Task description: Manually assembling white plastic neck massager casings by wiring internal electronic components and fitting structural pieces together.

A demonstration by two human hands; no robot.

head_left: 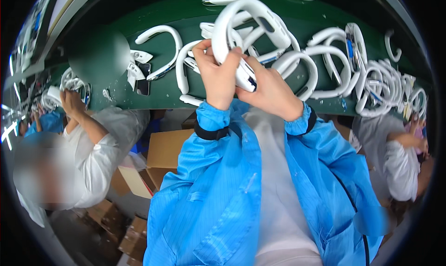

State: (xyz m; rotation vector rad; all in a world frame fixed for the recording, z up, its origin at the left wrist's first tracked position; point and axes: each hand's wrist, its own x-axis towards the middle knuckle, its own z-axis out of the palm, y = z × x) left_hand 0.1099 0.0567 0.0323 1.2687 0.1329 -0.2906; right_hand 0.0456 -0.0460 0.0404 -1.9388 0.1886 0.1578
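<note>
Between my two hands I hold up a white curved neck fan [251, 6], raised over the green workbench. My left hand [216, 78] is closed round one arm of it, thumb bent over the inner side. On the same arm, near its lower end, the fingers of my right hand [274, 89] press from the other side. A dark opening [251, 81] shows at that end; small details inside cannot be made out. Behind it more white neck fan parts [260, 36] lie in a loose heap, partly hidden by the held one.
On the green bench [123, 31], a single curved part [173, 36] lies left and a pile of neck fans [378, 92] right. A black phone [143, 79] sits beside white pieces [135, 71]. Co-workers flank me; a cardboard box [169, 147] stands below the bench edge.
</note>
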